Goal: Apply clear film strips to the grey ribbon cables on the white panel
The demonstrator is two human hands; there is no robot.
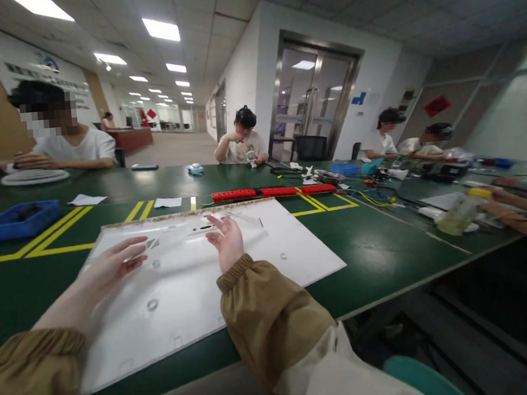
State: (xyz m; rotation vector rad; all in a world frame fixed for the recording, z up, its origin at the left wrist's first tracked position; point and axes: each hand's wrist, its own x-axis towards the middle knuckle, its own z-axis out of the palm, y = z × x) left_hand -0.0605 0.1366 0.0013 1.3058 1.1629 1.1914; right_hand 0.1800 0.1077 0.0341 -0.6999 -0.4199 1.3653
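Note:
A large white board (250,259) lies flat on the green table in front of me. My left hand (114,265) hovers over its left part with fingers stretched toward a small clear piece (151,244). My right hand (225,240) is over the board's middle, palm turned up, fingers apart and slightly curled, holding nothing I can see. Just beyond it lies a thin clear strip (229,221) on the board. A small ring (152,304) rests on the board near me. Both arms wear tan sleeve covers.
A blue tray (19,220) sits at the left. Red power strips (267,192) lie beyond the board, with cables and tools to their right. Several seated people work around the table; another person's arms (515,208) reach in at the right beside a bottle (459,214).

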